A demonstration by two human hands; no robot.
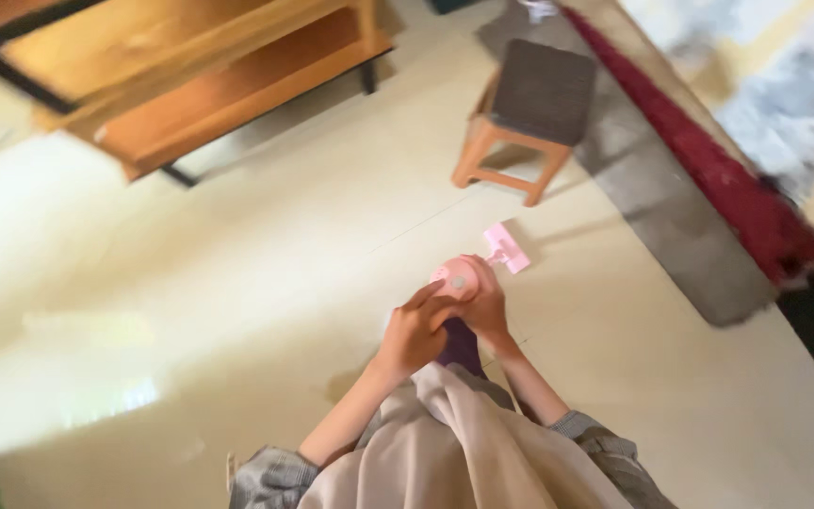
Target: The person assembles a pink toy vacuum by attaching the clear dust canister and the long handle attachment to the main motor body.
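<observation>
Pink handheld vacuum (468, 271) held upright over the tile floor (266, 264), both hands on its top end.

Left hand (414, 332) fingers curled on the round pink body w/ grey button; right hand (485, 306) wrapped behind it. Pink head (506, 248) sat on the floor. Risk, imo: grip slips & head skids into the wooden stool (528, 118). No packages/labels/signs visible; frame blurry.

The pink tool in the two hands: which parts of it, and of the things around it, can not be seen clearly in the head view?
- Pink tool: its handle is hidden under the left hand and right hand; what kind of tool it is cannot be told.
- Its flat pink head: too small and blurred for detail.
- Wooden table: cut off by the top edge.
- Stool: motion blur smears its legs.
- Red strip: blurred; material unclear.
</observation>
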